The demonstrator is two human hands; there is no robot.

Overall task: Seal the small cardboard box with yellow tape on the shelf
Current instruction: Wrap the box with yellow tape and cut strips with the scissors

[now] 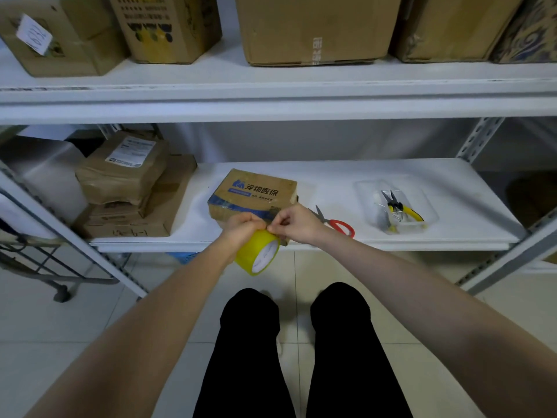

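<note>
A small cardboard box (253,194) with blue print lies on the lower white shelf (391,239), near its front edge. Just in front of the box, my left hand (241,229) grips a roll of yellow tape (259,251), held a little below the shelf edge. My right hand (294,223) pinches at the top of the roll, thumb and forefinger together where the tape's end lies. Both hands cover the box's near right corner.
Red-handled scissors (334,224) lie right of the box. A clear tray (398,206) holds yellow-handled pliers. Stacked parcels (126,188) fill the shelf's left end. Large cartons (316,28) stand on the upper shelf. My legs in black are over a tiled floor.
</note>
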